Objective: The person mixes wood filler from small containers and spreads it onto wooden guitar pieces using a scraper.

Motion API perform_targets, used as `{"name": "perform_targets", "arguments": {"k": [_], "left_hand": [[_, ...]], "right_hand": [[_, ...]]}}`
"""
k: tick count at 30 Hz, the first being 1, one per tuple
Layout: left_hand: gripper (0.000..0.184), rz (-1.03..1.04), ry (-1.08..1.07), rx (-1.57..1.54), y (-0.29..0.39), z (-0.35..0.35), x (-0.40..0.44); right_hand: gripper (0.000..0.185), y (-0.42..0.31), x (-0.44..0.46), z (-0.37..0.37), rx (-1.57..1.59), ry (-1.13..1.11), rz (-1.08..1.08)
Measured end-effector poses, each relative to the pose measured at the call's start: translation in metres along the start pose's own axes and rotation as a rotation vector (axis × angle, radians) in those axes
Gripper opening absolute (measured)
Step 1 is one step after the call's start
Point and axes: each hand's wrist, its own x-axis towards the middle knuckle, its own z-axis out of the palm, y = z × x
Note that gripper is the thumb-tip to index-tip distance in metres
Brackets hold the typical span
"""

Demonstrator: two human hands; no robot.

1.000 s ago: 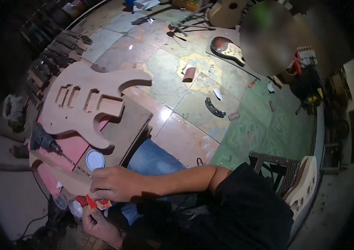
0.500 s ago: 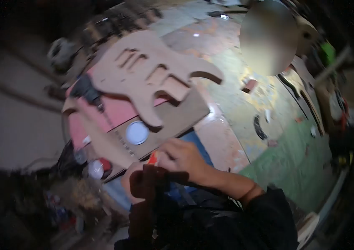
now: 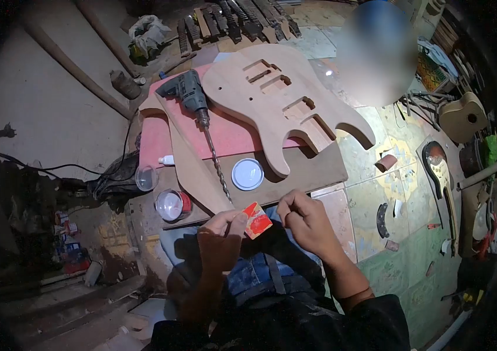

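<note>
My left hand (image 3: 224,233) pinches a small square red-and-pale card-like piece (image 3: 256,220) by its left edge, just above my lap. Close to its right side, my right hand (image 3: 307,221) is closed with its fingers curled; whether anything is inside cannot be seen. On the board before me lies a white round lid (image 3: 248,174). A red-labelled tub (image 3: 173,205) with pale contents stands left of my hands. A long wooden neck blank (image 3: 193,169) reaches down toward my left hand. Beyond the lid rests an unfinished wooden electric guitar body (image 3: 272,88) with cut cavities.
A power drill (image 3: 190,90) with a long bit lies on the pink board (image 3: 155,137). A clear cup (image 3: 146,178) and small white bottle (image 3: 166,159) sit at the left. Sanding blocks, a curved black piece (image 3: 382,220) and another guitar (image 3: 435,161) lie on the tiled floor.
My right hand has moved away from the red piece, which now shows its flat face in my left hand. The whole view has shifted, carrying the bench things rightward.
</note>
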Motion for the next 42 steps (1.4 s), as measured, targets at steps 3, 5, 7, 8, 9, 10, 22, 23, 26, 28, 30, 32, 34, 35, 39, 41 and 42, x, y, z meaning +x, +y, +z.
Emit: {"name": "perform_targets", "arguments": {"k": [3, 5, 7, 8, 9, 10, 22, 23, 26, 28, 30, 32, 34, 35, 39, 41, 42], "left_hand": [[0.016, 0.011, 0.028, 0.009, 0.002, -0.004, -0.002], [0.016, 0.055, 0.013, 0.038, 0.006, -0.008, -0.004], [0.015, 0.097, -0.005, 0.066, 0.005, -0.011, -0.006], [0.016, 0.046, -0.042, 0.000, 0.003, -0.014, -0.006], [0.017, -0.003, -0.078, -0.066, 0.001, -0.016, -0.006], [0.017, 0.000, -0.072, -0.069, 0.002, -0.019, -0.006], [0.019, 0.320, -0.045, 0.063, 0.005, -0.026, -0.004], [0.019, 0.325, -0.086, 0.095, 0.006, -0.028, -0.004], [0.018, 0.304, -0.163, 0.095, 0.008, -0.034, -0.003], [0.019, 0.285, -0.197, 0.066, 0.009, -0.036, 0.000], [0.019, 0.142, -0.241, 0.042, 0.010, -0.037, 0.001], [0.019, 0.064, -0.261, -0.067, 0.009, -0.039, 0.001], [0.018, 0.001, -0.293, -0.180, 0.008, -0.039, 0.002], [0.018, 0.006, -0.309, -0.213, 0.008, -0.042, 0.001], [0.013, -0.073, -0.429, -0.187, 0.010, -0.054, -0.002], [0.013, -0.032, -0.510, -0.038, 0.003, -0.056, -0.004], [0.015, 0.015, -0.539, -0.056, -0.007, -0.056, -0.003]], "right_hand": [[0.018, -0.012, 0.003, 0.003, 0.094, -0.152, 0.156], [0.019, -0.021, 0.002, 0.014, -0.057, -0.118, 0.019], [0.019, -0.014, 0.002, 0.022, 0.028, -0.157, 0.083], [0.020, -0.010, 0.003, 0.025, 0.117, -0.190, 0.152], [0.020, -0.006, 0.004, 0.026, 0.114, -0.195, 0.148], [0.020, -0.003, 0.005, 0.025, 0.244, -0.235, 0.207], [0.030, -0.023, 0.007, 0.052, -0.305, 0.037, -0.439], [0.030, -0.022, 0.007, 0.052, -0.268, 0.027, -0.358], [0.028, -0.011, 0.004, 0.051, -0.123, -0.005, -0.182], [0.026, -0.009, 0.005, 0.052, -0.013, -0.025, -0.092], [0.022, -0.014, 0.005, 0.052, 0.090, 0.057, 0.067], [0.020, -0.014, 0.003, 0.053, 0.089, 0.029, 0.050], [0.018, -0.018, 0.003, 0.050, 0.079, 0.014, 0.019], [0.017, -0.021, 0.003, 0.045, 0.060, -0.069, 0.021], [0.012, -0.034, 0.008, 0.023, -0.100, -0.339, -0.075], [0.010, -0.037, 0.008, 0.017, -0.155, -0.491, -0.127], [0.010, -0.036, 0.007, 0.017, -0.160, -0.484, -0.130]]}}
